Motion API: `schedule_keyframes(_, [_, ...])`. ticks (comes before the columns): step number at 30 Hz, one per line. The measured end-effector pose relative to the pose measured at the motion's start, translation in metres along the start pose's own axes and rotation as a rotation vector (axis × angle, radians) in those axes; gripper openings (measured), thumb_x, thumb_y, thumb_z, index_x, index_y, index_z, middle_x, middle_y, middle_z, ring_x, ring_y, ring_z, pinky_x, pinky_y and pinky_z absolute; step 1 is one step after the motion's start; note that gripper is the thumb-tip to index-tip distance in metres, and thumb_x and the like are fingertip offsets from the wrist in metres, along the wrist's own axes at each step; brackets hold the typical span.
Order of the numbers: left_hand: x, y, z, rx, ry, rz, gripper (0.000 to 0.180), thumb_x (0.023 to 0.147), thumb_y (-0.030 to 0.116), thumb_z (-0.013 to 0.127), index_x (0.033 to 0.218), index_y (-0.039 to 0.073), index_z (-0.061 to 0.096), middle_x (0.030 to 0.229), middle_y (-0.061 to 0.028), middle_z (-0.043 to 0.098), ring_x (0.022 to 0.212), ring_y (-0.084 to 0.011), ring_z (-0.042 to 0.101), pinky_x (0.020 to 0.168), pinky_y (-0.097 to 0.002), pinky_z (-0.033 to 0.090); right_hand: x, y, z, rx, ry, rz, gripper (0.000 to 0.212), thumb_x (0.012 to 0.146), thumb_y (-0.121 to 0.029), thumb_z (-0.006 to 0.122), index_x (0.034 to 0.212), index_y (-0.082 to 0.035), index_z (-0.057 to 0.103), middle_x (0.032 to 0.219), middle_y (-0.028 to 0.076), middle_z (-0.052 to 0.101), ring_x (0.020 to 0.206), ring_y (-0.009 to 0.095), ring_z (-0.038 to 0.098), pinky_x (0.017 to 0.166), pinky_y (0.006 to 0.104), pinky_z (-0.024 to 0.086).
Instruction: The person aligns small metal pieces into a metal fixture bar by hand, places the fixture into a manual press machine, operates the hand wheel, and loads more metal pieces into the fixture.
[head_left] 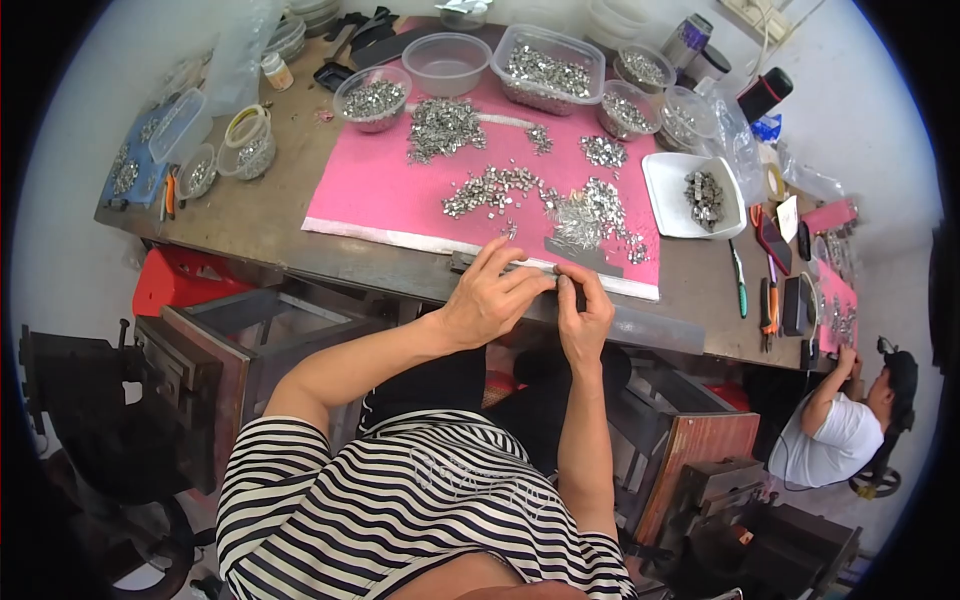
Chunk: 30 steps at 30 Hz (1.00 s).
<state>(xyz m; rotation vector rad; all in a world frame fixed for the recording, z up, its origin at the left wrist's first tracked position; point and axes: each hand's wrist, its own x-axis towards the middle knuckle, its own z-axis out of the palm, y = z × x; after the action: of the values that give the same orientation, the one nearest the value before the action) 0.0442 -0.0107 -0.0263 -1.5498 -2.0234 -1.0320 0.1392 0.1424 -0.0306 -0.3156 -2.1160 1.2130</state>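
Observation:
My left hand [492, 292] and my right hand [583, 305] meet at the table's front edge, fingertips pinched together. Whatever lies between them is too small to make out. Just beyond my fingers, on a pink mat [375, 190], lies a loose heap of shiny metal pins and small pieces [590, 220]. Left of that heap is another pile of small metal pieces [490, 190]. A larger pile [445, 128] lies farther back. A dark flat metal bar [585, 258] rests on the mat near my right hand.
Clear plastic tubs of metal parts [548, 70] line the back. A white tray [660, 185] holds darker pieces at the right. Orange-handled pliers [768, 305] and a green-handled tool [741, 295] lie beyond it. Another person [835, 430] works at far right. A red stool [180, 280] stands left.

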Motion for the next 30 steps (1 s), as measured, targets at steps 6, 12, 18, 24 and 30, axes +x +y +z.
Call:
schedule_keyframes(6, [-0.015, 0.008, -0.021, -0.043, -0.110, -0.089, 0.043, 0.082, 0.010, 0.076, 0.124, 0.008, 0.066, 0.132, -0.0087, 0.063, 0.122, -0.0337, 0.056, 0.111, -0.0579, 0.038, 0.034, -0.007, 0.002, -0.223, -0.197, -0.207, 0.011, 0.089, 0.000, 0.066, 0.099, -0.002, 0.069, 0.089, 0.012, 0.066, 0.084, 0.031, 0.063, 0.076, 0.0395, 0.046])
schedule_keyframes(12, [0.003, -0.045, -0.030, 0.015, 0.033, -0.285, 0.016, 0.087, 0.016, 0.073, 0.101, 0.010, 0.073, 0.097, -0.0057, 0.066, 0.097, -0.0284, 0.057, 0.092, -0.0458, 0.044, 0.077, 0.005, 0.032, -0.374, -0.338, -0.373, 0.015, 0.087, -0.006, 0.070, 0.102, -0.007, 0.074, 0.087, 0.013, 0.063, 0.081, 0.034, 0.063, 0.073, 0.0428, 0.050])
schedule_keyframes(18, [0.014, -0.069, -0.018, 0.161, -0.026, -0.248, 0.016, 0.083, 0.022, 0.077, 0.094, 0.011, 0.074, 0.086, -0.0036, 0.063, 0.092, -0.0259, 0.056, 0.093, -0.0438, 0.039, 0.088, 0.012, 0.048, -0.473, -0.400, -0.426, 0.009, 0.087, -0.007, 0.070, 0.095, -0.007, 0.071, 0.086, 0.012, 0.061, 0.087, 0.032, 0.061, 0.080, 0.0442, 0.045])
schedule_keyframes(24, [0.016, -0.077, -0.024, 0.056, -0.101, -0.296, 0.011, 0.082, 0.019, 0.076, 0.090, 0.012, 0.072, 0.089, -0.0026, 0.064, 0.095, -0.0252, 0.057, 0.097, -0.0446, 0.037, 0.085, 0.009, 0.038, -0.512, -0.401, -0.411, 0.007, 0.088, -0.007, 0.068, 0.094, -0.006, 0.069, 0.086, 0.011, 0.061, 0.087, 0.033, 0.060, 0.080, 0.0424, 0.042])
schedule_keyframes(30, [0.008, -0.085, -0.039, 0.180, -0.099, -0.158, 0.007, 0.084, 0.017, 0.073, 0.088, 0.011, 0.072, 0.088, -0.0030, 0.061, 0.098, -0.0245, 0.056, 0.099, -0.0478, 0.036, 0.084, 0.007, 0.041, -0.384, -0.426, -0.363, 0.006, 0.088, -0.009, 0.069, 0.094, -0.008, 0.070, 0.087, 0.010, 0.061, 0.087, 0.028, 0.060, 0.080, 0.0419, 0.041])
